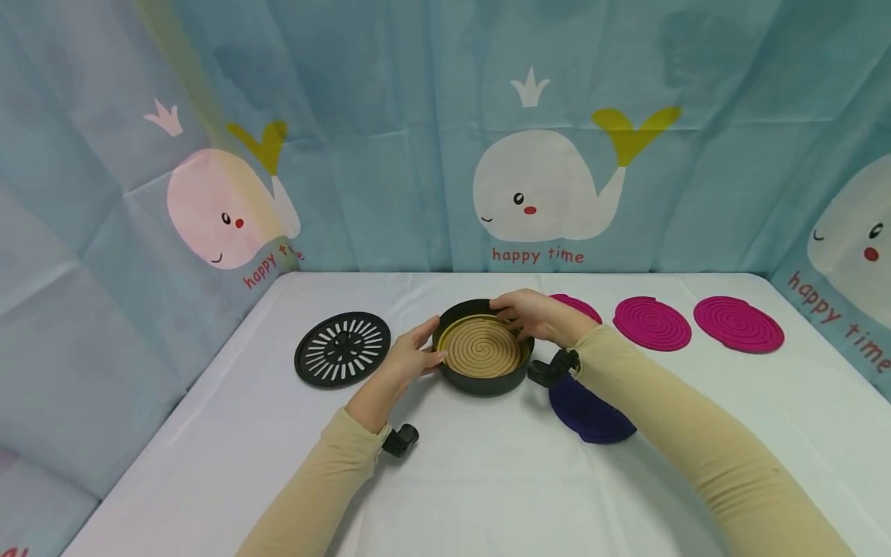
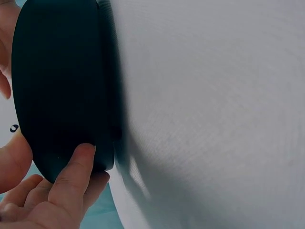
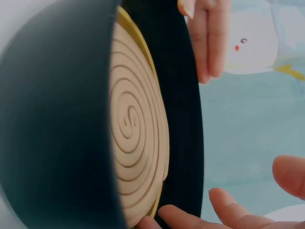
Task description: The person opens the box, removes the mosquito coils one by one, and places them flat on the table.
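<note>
A round black holder (image 1: pixel 480 387) stands on the table with a tan spiral mat (image 1: pixel 483 348) lying inside. A yellow edge (image 3: pixel 134 29) shows beneath the tan mat in the right wrist view. My left hand (image 1: pixel 409 356) grips the holder's left side, thumb and fingers spread round its outer wall. Over the far right rim, my right hand (image 1: pixel 532 313) reaches inside. Its fingertips (image 3: pixel 147 222) touch the tan mat's edge in the right wrist view, while other fingers extend along the holder's inner wall.
To the left lies a black slotted disc (image 1: pixel 343 350). Magenta spiral mats (image 1: pixel 652 323) lie in a row at the back right, one partly behind my right hand. A dark blue mat (image 1: pixel 592 414) sits partly under my right forearm. A whale-print curtain (image 1: pixel 418 193) hangs behind the table.
</note>
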`<state>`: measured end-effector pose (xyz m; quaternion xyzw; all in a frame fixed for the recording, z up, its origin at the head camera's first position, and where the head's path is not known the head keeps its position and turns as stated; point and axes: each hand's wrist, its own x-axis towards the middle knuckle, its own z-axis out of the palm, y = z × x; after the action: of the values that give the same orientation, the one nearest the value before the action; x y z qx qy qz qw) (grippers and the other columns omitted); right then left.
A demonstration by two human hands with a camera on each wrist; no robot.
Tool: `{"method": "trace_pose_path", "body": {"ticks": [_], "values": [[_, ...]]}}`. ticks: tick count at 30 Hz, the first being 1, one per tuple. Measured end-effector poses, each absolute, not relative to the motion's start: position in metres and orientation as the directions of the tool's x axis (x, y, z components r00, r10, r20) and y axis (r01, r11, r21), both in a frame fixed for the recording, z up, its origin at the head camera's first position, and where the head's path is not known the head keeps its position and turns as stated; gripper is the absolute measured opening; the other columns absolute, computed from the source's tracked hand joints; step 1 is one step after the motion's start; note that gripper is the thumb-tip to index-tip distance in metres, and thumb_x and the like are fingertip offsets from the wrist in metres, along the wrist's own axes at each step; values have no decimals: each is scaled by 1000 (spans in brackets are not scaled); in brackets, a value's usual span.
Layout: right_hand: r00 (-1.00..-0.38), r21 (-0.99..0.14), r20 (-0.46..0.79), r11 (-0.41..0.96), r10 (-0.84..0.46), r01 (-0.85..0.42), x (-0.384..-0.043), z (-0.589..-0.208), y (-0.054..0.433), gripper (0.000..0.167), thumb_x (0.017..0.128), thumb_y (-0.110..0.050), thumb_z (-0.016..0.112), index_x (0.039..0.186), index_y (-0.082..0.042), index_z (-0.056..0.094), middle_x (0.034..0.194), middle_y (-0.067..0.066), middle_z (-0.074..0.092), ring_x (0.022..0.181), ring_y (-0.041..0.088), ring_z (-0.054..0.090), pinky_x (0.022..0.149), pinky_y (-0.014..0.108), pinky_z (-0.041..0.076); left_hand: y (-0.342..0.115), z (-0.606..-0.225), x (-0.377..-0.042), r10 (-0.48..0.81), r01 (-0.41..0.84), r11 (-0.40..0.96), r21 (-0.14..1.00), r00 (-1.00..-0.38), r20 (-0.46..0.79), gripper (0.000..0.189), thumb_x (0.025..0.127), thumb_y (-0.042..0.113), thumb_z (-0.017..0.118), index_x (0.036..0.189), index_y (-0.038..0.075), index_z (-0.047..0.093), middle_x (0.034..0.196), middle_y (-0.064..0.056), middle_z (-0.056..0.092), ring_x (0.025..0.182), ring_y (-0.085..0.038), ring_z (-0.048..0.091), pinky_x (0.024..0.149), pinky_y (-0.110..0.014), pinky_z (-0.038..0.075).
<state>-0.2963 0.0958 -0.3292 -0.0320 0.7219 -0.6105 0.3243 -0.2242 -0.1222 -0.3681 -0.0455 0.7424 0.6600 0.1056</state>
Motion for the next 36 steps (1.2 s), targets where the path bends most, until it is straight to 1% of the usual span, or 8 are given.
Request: {"method": "trace_pose_path", "body": {"ticks": [10,14,19,21,24,27,32,36], "values": [[-784,-913,-405,243,-470,327,-292,-319,106,55,104,-18,38,151,7,23,156,32,11,143,43,14,114,56,18,-123,-369,-224,79,-194,125,973,-976,-204,70,92,-11,58,153,10,31,159,-12,21,138,-36,34,101,-45,44],[-803,-928,-371,222,-467,300,-292,-317,110,53,103,-16,38,148,9,28,154,31,19,139,38,27,113,55,23,-123,-368,-223,85,-179,145,973,-978,-192,70,92,-9,58,154,10,30,159,-12,21,138,-37,33,102,-46,44],[-830,-939,-341,202,-442,278,-292,-317,110,49,103,-16,40,146,8,34,148,26,38,117,26,47,103,45,36,-123,-368,-223,88,-177,148,973,-978,-191,70,93,-9,58,154,11,29,160,-11,20,139,-38,31,102,-46,44],[-842,-942,-332,192,-425,274,-293,-318,109,48,103,-16,43,145,7,36,141,22,49,110,21,51,97,40,39,-123,-368,-223,93,-176,147,973,-977,-191,70,93,-9,58,154,11,29,160,-11,19,139,-38,30,102,-47,43],[-862,-945,-320,193,-394,263,-293,-322,106,46,102,-14,48,142,6,42,118,12,65,99,15,55,96,39,40,-123,-369,-222,99,-175,145,974,-977,-190,70,93,-9,58,154,11,29,160,-12,18,139,-38,30,102,-47,43],[-867,-945,-317,201,-385,256,-293,-326,102,43,99,-9,53,139,6,45,104,2,63,96,15,52,102,42,38,-124,-369,-222,99,-178,137,974,-976,-192,70,93,-9,58,154,11,29,160,-11,19,140,-38,29,102,-47,43],[-854,-948,-317,131,-412,288,-291,-333,96,44,96,2,53,138,11,42,124,12,50,114,22,45,112,40,30,-124,-369,-222,100,-181,135,974,-976,-195,70,93,-9,58,154,11,30,160,-12,19,140,-38,29,102,-47,43],[-852,-950,-307,87,-425,299,-289,-339,94,45,96,6,51,139,13,41,124,15,49,108,19,52,101,29,41,-123,-368,-222,93,-184,136,973,-976,-197,70,93,-9,58,154,12,31,160,-11,19,139,-37,30,102,-47,43]]}}
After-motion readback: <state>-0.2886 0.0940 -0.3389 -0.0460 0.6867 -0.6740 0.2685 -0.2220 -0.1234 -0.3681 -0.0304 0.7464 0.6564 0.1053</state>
